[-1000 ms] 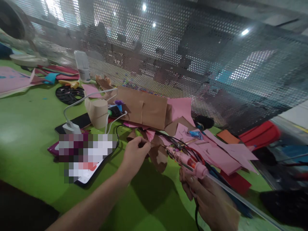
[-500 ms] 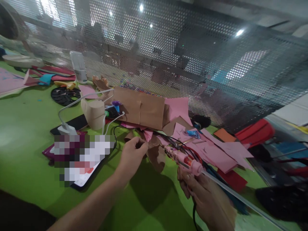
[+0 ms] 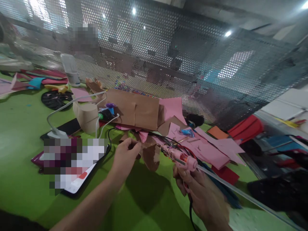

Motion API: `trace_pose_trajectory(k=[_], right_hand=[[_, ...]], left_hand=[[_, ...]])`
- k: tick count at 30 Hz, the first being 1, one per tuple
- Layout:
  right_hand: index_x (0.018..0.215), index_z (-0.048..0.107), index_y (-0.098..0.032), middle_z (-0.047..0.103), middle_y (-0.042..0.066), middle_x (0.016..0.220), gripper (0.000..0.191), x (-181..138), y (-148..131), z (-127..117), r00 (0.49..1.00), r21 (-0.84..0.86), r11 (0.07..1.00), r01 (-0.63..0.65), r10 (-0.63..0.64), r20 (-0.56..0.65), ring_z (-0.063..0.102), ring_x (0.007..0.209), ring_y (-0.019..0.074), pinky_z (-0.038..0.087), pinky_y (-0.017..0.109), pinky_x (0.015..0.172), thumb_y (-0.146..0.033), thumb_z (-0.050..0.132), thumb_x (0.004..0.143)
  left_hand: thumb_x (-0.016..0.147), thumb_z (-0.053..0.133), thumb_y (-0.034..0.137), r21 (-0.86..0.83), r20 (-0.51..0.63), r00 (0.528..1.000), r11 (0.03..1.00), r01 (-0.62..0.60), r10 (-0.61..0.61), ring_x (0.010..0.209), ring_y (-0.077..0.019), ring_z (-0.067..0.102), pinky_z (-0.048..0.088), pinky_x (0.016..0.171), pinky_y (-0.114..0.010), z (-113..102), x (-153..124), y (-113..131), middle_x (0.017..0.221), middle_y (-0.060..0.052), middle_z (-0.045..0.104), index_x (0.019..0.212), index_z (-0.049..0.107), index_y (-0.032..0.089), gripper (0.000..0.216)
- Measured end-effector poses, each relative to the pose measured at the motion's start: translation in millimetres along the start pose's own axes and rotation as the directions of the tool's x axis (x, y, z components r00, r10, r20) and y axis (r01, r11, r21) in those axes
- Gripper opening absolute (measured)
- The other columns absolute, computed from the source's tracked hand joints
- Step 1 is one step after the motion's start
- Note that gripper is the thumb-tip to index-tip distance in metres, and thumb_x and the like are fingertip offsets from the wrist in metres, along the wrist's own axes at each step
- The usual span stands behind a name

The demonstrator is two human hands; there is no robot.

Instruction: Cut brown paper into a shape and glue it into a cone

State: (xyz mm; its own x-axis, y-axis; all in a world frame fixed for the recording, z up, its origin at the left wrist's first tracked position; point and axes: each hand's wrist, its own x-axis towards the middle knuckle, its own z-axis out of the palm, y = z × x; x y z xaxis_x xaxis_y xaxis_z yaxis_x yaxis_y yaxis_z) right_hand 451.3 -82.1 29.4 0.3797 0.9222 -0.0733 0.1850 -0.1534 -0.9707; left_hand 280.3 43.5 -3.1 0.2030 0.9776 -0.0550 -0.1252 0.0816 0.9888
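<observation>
My right hand [image 3: 201,189] is wrapped round a pink hot glue gun [image 3: 181,158], with a long clear glue stick [image 3: 238,192] running out of its back. The gun's nozzle points left, close to a curved piece of brown paper [image 3: 151,155]. My left hand [image 3: 126,155] pinches the left side of that piece, thumb and forefinger together. Its exact grip is partly hidden by the fingers. Below the glue gun hangs a black cord [image 3: 191,213].
A brown paper box [image 3: 134,109] lies behind my hands. Pink paper sheets [image 3: 207,149] with a small blue wrapper [image 3: 188,132] spread to the right. On the left are a phone [image 3: 74,186], a purple case [image 3: 37,159], a tape roll [image 3: 89,118] and white cables. A perforated metal screen [image 3: 154,61] borders the green table.
The view has turned slightly, so most things sit a little farther left. Both hands keep nearly the same pose, the glue gun's nozzle still by the brown paper piece.
</observation>
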Motion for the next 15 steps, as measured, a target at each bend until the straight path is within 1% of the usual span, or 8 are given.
trace_pose_trajectory(k=[2,5,9,12,15], right_hand=[[0.074,0.062,-0.015,0.047,-0.002,0.05,0.048,-0.6,2.8,0.0,1.0,0.032,0.999,0.013,-0.013,0.0,0.036,0.042,0.0087,0.026,0.025,0.044,-0.062,0.069,0.074],[0.082,0.064,-0.015,0.052,-0.001,0.056,0.044,-1.5,7.5,0.7,0.999,0.088,0.996,0.033,-0.031,-0.021,0.034,0.043,0.0077,0.024,0.024,0.044,-0.058,0.07,0.075],[0.079,0.063,-0.016,0.048,-0.003,0.053,0.04,-1.9,10.8,0.3,0.999,0.093,0.995,0.037,-0.037,0.003,0.033,0.044,0.0078,0.022,0.025,0.044,-0.055,0.067,0.08],[0.076,0.061,-0.016,0.051,-0.001,0.06,0.04,-1.5,10.2,0.0,0.999,0.088,0.995,0.041,-0.042,0.012,0.034,0.045,0.0071,0.023,0.025,0.045,-0.055,0.067,0.081],[0.076,0.059,-0.016,0.052,-0.001,0.065,0.042,-1.2,6.1,1.2,0.999,0.087,0.995,0.045,-0.045,-0.004,0.035,0.045,0.0062,0.022,0.024,0.044,-0.057,0.066,0.081]], left_hand=[[0.075,0.059,0.029,0.002,-0.005,1.0,1.0,-0.003,0.003,0.053,-0.0098,0.051,0.039,0.053,-0.02,0.0,0.2,-0.6,0.057,0.005,0.054,0.066,0.058,0.017,0.015],[0.075,0.059,0.029,0.0,-0.004,1.0,1.0,-0.011,0.011,0.053,-0.0099,0.052,0.04,0.053,-0.021,0.2,-0.1,-0.4,0.057,0.005,0.054,0.066,0.058,0.017,0.015],[0.073,0.06,0.03,-0.012,-0.01,1.0,1.0,-0.003,0.002,0.052,-0.01,0.051,0.039,0.052,-0.021,0.6,-0.5,1.2,0.056,0.005,0.053,0.065,0.058,0.017,0.015],[0.073,0.059,0.028,-0.011,-0.016,1.0,1.0,-0.003,0.003,0.052,-0.0102,0.052,0.039,0.051,-0.02,0.7,-0.3,1.8,0.056,0.004,0.055,0.065,0.059,0.017,0.014],[0.074,0.059,0.027,-0.008,-0.014,1.0,1.0,-0.009,0.008,0.052,-0.0099,0.052,0.039,0.051,-0.02,0.6,0.1,1.0,0.056,0.004,0.055,0.065,0.058,0.017,0.013]])
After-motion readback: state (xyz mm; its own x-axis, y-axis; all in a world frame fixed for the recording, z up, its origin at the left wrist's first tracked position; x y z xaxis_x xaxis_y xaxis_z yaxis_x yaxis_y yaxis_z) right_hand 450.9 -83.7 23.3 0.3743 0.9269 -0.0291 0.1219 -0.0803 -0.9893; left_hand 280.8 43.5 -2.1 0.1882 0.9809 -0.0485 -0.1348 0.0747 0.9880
